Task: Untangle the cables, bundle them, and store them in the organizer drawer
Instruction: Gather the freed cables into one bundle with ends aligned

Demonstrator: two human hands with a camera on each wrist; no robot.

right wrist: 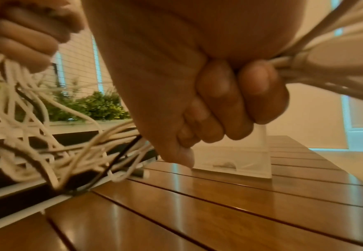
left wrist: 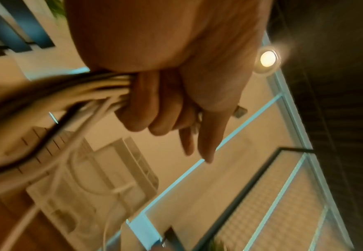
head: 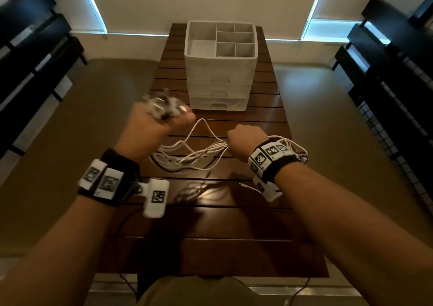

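— Overhead first: what's held?
— Both fists closed on the cables (head: pixel 192 153). Left hand (head: pixel 150 127) raised, gripping a blurred clump of plug ends; right hand (head: pixel 243 141) lower, clamping the strands, which sag between the hands just above the slatted table (head: pixel 234 223).
— And the wrist views?
— Left wrist view: three fingers (left wrist: pixel 141 105) curled round the bundle, index finger and thumb stretched forward. One dark cable (left wrist: pixel 47 137) among the white ones, barely readable from overhead. Right wrist view: fingers (right wrist: pixel 223 101) wrapped tight, strands leaving both sides of the fist, a connector tip near the tabletop.
— Organizer?
— White organizer (head: pixel 220 71) at the table's far end, well apart from the hands; divided top tray, drawers closed. Nothing between it and the cables. Dark shelving (head: pixel 386 71) flanks both sides.
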